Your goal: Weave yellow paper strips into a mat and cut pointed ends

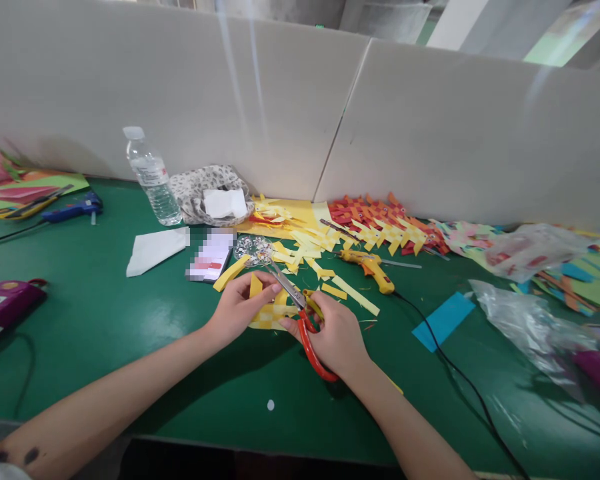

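My left hand (243, 307) is closed on a woven yellow paper piece (267, 316), pinching it at its upper left. Pale and deeper yellow strips cross in a checker pattern, and one end sticks up by my thumb. In my right hand (337, 333) is a pair of scissors (311, 337) with red handles, its blades pointing up and left close to my left fingertips. Whether the blades touch the paper I cannot tell. Cut yellow paper strips (300, 252) lie scattered just beyond my hands. A yellow glue gun (373, 265) rests to their right.
A phone (213, 257), a white paper (155, 250), a water bottle (153, 177) and a patterned cloth bag (190, 193) stand or lie at the back left. Red-orange woven paper (370, 217) lies along the partition (230, 100). The glue gun's black cord (460, 370) crosses the green table (190, 407).
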`<state>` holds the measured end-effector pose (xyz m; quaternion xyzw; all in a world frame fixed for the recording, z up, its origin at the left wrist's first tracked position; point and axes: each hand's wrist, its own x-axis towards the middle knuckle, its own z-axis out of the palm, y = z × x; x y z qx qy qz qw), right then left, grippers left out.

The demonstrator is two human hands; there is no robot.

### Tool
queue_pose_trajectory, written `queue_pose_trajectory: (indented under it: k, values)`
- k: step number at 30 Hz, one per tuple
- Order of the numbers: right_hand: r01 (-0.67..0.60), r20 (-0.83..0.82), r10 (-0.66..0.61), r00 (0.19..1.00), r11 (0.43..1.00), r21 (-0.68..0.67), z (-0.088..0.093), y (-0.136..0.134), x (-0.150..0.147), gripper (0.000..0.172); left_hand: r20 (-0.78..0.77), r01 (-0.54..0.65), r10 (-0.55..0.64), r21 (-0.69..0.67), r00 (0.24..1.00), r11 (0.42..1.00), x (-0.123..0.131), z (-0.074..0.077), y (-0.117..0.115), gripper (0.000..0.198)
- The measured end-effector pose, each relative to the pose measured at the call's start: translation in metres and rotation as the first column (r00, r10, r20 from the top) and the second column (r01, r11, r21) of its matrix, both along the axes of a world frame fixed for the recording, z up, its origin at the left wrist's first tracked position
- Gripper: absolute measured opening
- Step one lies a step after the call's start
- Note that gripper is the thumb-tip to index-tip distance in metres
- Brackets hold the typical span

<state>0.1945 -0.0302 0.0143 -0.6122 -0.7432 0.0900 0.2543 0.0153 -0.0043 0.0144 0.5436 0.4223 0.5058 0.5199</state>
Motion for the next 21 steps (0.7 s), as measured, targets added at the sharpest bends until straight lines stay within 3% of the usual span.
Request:
queue_pose_trajectory:
  k: [21]
  values:
    - [-0.008, -0.053, 0.007, 0.999, 1.0, -0.027, 0.0012, 0.0014, -0.0001, 0.042, 0.036, 0.02, -0.02, 0.002, 0.999, 1.0, 0.0007, 0.0031, -0.0002, 0.019]
